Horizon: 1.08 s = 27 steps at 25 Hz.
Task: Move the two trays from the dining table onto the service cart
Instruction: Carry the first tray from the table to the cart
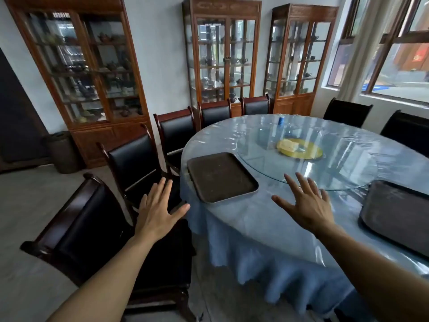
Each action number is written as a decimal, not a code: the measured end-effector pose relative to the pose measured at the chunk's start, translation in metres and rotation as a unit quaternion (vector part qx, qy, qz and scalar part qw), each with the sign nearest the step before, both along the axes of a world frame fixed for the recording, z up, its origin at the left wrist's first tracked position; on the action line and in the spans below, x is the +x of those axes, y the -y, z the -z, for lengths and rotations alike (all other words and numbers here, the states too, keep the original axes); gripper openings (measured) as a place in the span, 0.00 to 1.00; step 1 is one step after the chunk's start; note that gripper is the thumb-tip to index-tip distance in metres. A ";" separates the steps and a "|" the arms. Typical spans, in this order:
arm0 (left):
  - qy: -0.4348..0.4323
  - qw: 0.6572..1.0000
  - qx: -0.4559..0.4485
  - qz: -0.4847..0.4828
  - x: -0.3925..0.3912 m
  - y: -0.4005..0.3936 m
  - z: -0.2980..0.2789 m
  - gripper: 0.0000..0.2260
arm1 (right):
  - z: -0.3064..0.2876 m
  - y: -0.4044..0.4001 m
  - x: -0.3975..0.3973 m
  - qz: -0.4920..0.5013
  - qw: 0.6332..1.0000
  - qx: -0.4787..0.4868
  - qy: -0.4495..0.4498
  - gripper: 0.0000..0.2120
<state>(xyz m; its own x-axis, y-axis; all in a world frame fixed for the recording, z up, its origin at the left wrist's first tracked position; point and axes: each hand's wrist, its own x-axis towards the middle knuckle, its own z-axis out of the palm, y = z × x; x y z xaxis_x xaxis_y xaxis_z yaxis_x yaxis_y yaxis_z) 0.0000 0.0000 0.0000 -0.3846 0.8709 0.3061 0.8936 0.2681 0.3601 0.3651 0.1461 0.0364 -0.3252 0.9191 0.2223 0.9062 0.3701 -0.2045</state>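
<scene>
Both bare hands, left (157, 211) and right (306, 203), spread and empty, reaching toward near tray (221, 177) at dining table (267, 228) edge, second tray (397, 212) farther right; first pickup apparently pending, two-sided rim grip needed; service cart unseen.

You have one view only, from the wide-angle camera on your head. It looks forward and down across the near edge of the round worktop under its blue cloth and clear plastic cover (267, 228), close enough that both your forearms enter from the bottom corners. The frame tilts, and its far side takes in the glass-fronted wooden cabinets (220, 56) against the wall.
</scene>
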 end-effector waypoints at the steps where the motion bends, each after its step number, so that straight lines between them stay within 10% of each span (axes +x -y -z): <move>1: 0.001 1.000 -0.008 -0.003 -0.003 -0.004 0.001 0.44 | 0.001 -0.002 -0.003 0.002 1.000 -0.001 0.003 0.43; 27: 0.116 0.981 -0.101 -0.116 -0.031 -0.288 0.071 0.38 | 0.088 -0.344 -0.072 -0.066 0.990 -0.124 -0.002 0.38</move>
<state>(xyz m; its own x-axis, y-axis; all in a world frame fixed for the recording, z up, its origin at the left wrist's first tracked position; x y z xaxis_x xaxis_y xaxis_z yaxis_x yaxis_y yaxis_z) -0.0311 0.2878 -0.0714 -0.6183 0.7858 0.0168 0.7008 0.5415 0.4644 0.2935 0.4898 -0.0514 -0.4466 0.8947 -0.0028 0.8518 0.4242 -0.3074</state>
